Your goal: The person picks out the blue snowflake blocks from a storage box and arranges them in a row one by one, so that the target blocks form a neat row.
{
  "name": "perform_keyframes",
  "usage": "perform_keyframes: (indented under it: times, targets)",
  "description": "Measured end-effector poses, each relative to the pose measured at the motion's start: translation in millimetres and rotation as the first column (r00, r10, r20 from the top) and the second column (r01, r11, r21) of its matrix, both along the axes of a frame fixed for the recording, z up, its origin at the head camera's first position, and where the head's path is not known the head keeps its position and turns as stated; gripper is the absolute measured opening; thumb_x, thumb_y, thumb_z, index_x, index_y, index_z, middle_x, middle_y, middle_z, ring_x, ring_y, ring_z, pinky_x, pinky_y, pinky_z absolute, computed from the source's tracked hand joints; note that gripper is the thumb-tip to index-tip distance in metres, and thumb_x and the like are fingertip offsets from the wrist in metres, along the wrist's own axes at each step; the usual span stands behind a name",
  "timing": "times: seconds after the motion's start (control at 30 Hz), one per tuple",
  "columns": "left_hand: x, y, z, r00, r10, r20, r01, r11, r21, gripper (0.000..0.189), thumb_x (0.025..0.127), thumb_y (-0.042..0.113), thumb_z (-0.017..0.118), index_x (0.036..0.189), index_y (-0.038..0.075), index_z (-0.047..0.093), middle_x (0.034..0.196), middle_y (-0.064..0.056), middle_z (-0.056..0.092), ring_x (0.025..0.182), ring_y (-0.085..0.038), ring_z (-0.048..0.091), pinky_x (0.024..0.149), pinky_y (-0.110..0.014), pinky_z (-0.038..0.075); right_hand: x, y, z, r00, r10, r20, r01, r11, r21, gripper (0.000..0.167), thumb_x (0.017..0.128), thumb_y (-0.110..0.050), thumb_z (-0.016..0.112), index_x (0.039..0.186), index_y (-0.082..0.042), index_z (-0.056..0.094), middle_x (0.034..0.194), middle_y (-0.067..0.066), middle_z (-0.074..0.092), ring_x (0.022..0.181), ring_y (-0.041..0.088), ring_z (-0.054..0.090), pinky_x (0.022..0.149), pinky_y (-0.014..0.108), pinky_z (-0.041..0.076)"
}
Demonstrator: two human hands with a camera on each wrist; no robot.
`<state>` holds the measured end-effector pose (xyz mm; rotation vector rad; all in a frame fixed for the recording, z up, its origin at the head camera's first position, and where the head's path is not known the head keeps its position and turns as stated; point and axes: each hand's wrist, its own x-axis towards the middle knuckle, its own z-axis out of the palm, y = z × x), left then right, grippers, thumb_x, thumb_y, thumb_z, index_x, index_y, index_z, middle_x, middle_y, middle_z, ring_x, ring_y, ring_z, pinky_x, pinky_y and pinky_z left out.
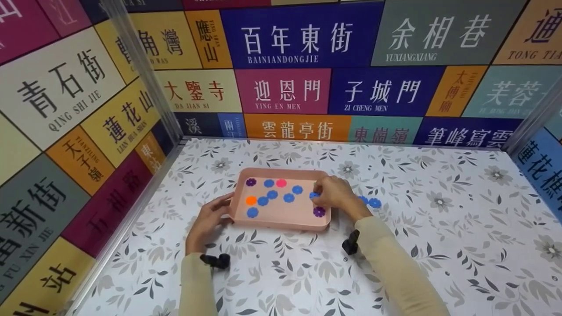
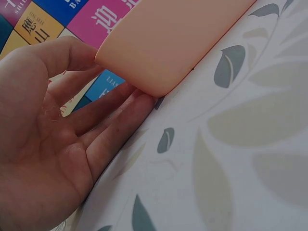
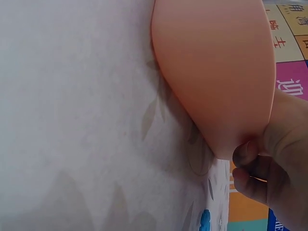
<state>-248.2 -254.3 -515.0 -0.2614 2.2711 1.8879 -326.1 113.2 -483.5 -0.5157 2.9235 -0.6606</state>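
Pink tray [image 1: 281, 223] runs longways left to right, left hand [image 1: 209, 220] loosely spread against its left end, and one blue flower [image 1: 312, 195] sits inside the right end, right at the right hand's [image 1: 336, 193] curled fingertips, can't tell if it's actually pinched.

The head view is bright; both wrist views, dim.

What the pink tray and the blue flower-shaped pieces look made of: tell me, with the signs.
Tray: probably moulded plastic, satin to matte; smooth, seamless walls and rounded corners suggest it. Blue flower-shaped pieces: possibly plastic, given their even colour and uniform scalloped outlines; too small to tell finish or rule out foam.
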Motion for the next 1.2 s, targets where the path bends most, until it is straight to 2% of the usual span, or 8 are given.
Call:
perform_keyframes:
  times: [0.13, 0.4, 0.67, 0.8, 0.93, 1.07, 1.2]
  targets:
    - [-1.5, 1.0, -1.1, 0.999, -0.014, -0.042, 0.015, 1.000, 0.012, 0.049, 0.094, 0.015, 0.061, 0.142, 0.024, 0.057, 0.148, -0.006, 0.055, 0.126, -0.025, 0.059, 0.093, -0.036, 0.058, 2.1, 1.4, 0.3, 0.999, -0.003, -0.038, 0.003, 1.000, -0.002, 0.035, 0.079, -0.033, 0.078, 0.103, -0.008, 0.076, 0.102, 0.006, 0.075, 0.092, 0.024, 0.065, 0.091, 0.048, 0.052]
    - [-2.0, 2.8, 1.7, 1.000, -0.003, 0.011, 0.002, 1.000, 0.001, 0.048, 0.093, 0.019, 0.063, 0.139, 0.031, 0.059, 0.148, 0.001, 0.055, 0.127, -0.021, 0.057, 0.097, -0.036, 0.056, 6.1, 4.2, 8.5, 0.999, -0.009, -0.050, 0.007, 0.999, -0.036, 0.035, 0.079, -0.031, 0.081, 0.106, -0.008, 0.076, 0.105, 0.007, 0.075, 0.097, 0.027, 0.067, 0.093, 0.049, 0.051]
    - [-2.0, 2.2, -0.1, 1.000, -0.008, 0.016, 0.008, 1.000, -0.004, 0.047, 0.094, 0.020, 0.061, 0.139, 0.034, 0.058, 0.149, 0.003, 0.054, 0.130, -0.021, 0.056, 0.100, -0.038, 0.054, 15.9, 14.1, 30.8, 0.994, -0.012, -0.110, 0.008, 0.999, -0.036, 0.032, 0.081, -0.029, 0.078, 0.106, -0.009, 0.077, 0.106, 0.007, 0.073, 0.100, 0.029, 0.067, 0.093, 0.049, 0.054]
    - [-2.4, 1.1, -1.8, 1.000, -0.009, 0.028, 0.010, 1.000, -0.016, 0.046, 0.095, 0.022, 0.060, 0.139, 0.037, 0.058, 0.149, 0.004, 0.053, 0.129, -0.020, 0.057, 0.101, -0.037, 0.054, 22.1, 26.7, 40.4, 0.989, -0.024, -0.146, 0.020, 0.999, -0.031, 0.030, 0.081, -0.028, 0.077, 0.106, -0.011, 0.077, 0.106, 0.007, 0.072, 0.100, 0.030, 0.066, 0.091, 0.053, 0.052]
    - [-2.1, -0.3, -2.6, 1.000, -0.019, 0.006, 0.019, 1.000, -0.021, 0.045, 0.096, 0.023, 0.060, 0.139, 0.035, 0.058, 0.148, 0.003, 0.054, 0.127, -0.020, 0.058, 0.100, -0.036, 0.054, 27.6, 44.9, 45.7, 0.983, -0.042, -0.177, 0.038, 0.999, -0.026, 0.031, 0.081, -0.030, 0.079, 0.106, -0.011, 0.077, 0.107, 0.008, 0.071, 0.098, 0.030, 0.067, 0.088, 0.055, 0.052]
    - [-1.2, -1.3, -3.1, 1.000, -0.022, -0.020, 0.022, 1.000, -0.001, 0.048, 0.095, 0.019, 0.060, 0.141, 0.031, 0.057, 0.146, -0.002, 0.057, 0.121, -0.022, 0.061, 0.096, -0.034, 0.056, 32.3, 66.1, 47.2, 0.979, -0.067, -0.195, 0.064, 0.998, -0.021, 0.031, 0.081, -0.031, 0.079, 0.106, -0.012, 0.077, 0.109, 0.009, 0.072, 0.097, 0.032, 0.068, 0.085, 0.056, 0.052]
    - [-0.8, -1.4, -2.4, 1.000, -0.015, -0.001, 0.015, 1.000, -0.003, 0.048, 0.095, 0.018, 0.060, 0.141, 0.033, 0.057, 0.143, -0.002, 0.059, 0.117, -0.022, 0.060, 0.095, -0.033, 0.056, 37.3, 88.2, 45.0, 0.974, -0.083, -0.212, 0.081, 0.997, -0.018, 0.031, 0.082, -0.031, 0.078, 0.106, -0.011, 0.077, 0.109, 0.010, 0.072, 0.093, 0.032, 0.068, 0.081, 0.054, 0.053]
